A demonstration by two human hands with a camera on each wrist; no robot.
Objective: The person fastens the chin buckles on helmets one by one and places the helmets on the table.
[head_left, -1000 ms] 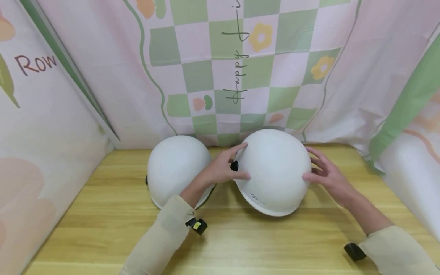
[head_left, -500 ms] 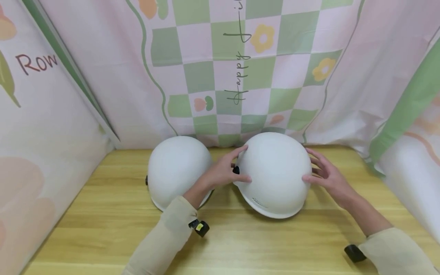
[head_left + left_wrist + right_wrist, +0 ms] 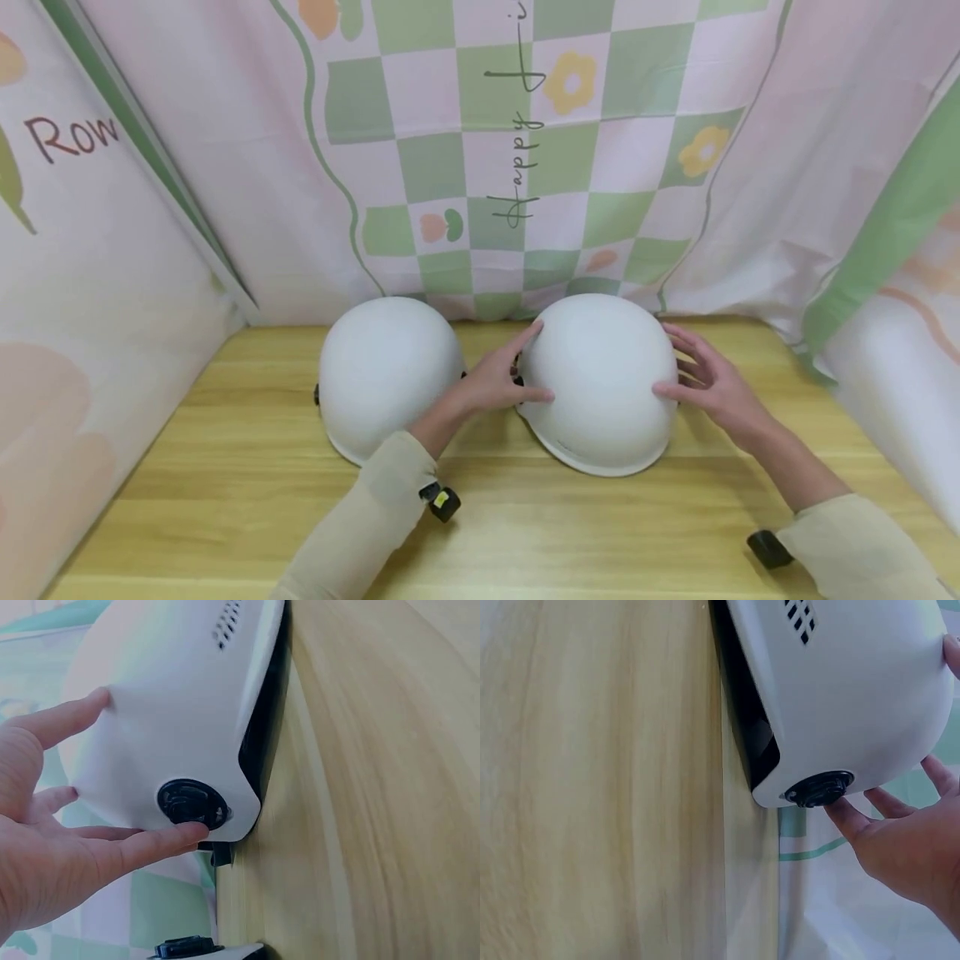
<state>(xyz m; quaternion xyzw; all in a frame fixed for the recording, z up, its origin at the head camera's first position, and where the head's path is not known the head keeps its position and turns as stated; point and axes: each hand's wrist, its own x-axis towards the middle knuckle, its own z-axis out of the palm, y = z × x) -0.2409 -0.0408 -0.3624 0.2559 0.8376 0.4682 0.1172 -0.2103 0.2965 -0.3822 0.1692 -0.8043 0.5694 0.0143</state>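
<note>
A smooth white helmet [image 3: 600,383] sits on the wooden table, dome up, with my spread hands on either side. My left hand [image 3: 491,379] touches its left side, thumb at the front and fingers further back; in the left wrist view one straight finger reaches a round black knob [image 3: 191,802]. On the other side my right hand [image 3: 712,379] touches the shell, thumb forward, with a fingertip by the matching black knob [image 3: 821,787]. Dark lining shows under the rim. A second white helmet [image 3: 386,367] stands to the left, partly covered by my left forearm.
The wooden table [image 3: 525,533] ends at a checkered fabric curtain [image 3: 495,167] close behind both helmets. Patterned fabric panels stand left and right. Each cuff has a small black camera [image 3: 444,502] at the wrist.
The right helmet has come down slightly and tipped toward me, so its front vent holes have almost dropped out of the head view. Both hands follow it, the left shifting a little right.
</note>
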